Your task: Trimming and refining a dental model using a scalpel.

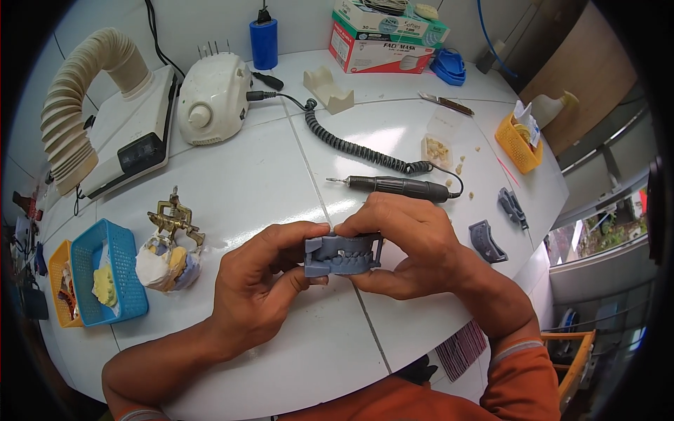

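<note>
Head cam: left hand (256, 284) and right hand (407, 242) both gripped the grey dental model (342, 256), seemingly checking bite; next needed careful seating.

Handpiece (400, 186) close ahead (left open)

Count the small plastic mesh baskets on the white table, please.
3. A blue plastic mesh basket and an orange plastic mesh basket sit side by side at the left edge; a second orange mesh basket stands at the far right. Others may be hidden beyond the rim.
</note>
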Tool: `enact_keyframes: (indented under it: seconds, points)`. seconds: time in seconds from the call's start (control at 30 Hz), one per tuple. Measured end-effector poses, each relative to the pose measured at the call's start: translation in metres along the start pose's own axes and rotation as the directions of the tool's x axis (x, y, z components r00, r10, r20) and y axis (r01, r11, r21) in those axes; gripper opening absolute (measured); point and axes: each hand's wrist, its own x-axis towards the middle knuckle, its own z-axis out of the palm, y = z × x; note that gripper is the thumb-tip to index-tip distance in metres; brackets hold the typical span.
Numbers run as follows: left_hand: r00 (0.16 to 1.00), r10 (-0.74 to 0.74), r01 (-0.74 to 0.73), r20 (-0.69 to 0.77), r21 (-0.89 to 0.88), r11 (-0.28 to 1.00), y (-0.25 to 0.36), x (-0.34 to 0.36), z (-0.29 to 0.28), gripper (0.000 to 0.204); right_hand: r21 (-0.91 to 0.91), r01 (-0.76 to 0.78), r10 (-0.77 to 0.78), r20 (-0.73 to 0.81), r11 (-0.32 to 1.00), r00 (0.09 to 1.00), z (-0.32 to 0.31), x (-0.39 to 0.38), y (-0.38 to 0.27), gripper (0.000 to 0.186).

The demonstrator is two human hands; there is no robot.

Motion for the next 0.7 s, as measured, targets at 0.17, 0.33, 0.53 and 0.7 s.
enact_keyframes:
  seconds: [0.17,0.33,0.53,0.7]
  points:
    - [1.0,-0.007,0.008,0.015,-0.069,0.998,-0.007,0.0,0.0,0.05,0.008,-0.049,0.049,0.006,0.999,0.999,0.0,-0.001,-0.001,0.049]
    - [0.999,0.035,-0.035,0.002,-0.052,0.998,-0.01,0.001,0.001,0.056,0.056,-0.083,0.083,0.012,0.995,0.996,0.001,-0.003,-0.001,0.05]
    - [1.0,0.018,-0.019,-0.008,-0.082,0.996,-0.005,0.001,0.003,0.053,0.122,-0.124,0.121,0.034,0.985,0.992,0.002,-0.004,-0.002,0.05]
    - [1.0,0.019,-0.019,-0.002,-0.072,0.997,-0.006,0.002,0.001,0.053,0.186,-0.204,0.194,0.069,0.961,0.979,0.002,-0.005,-0.002,0.051]
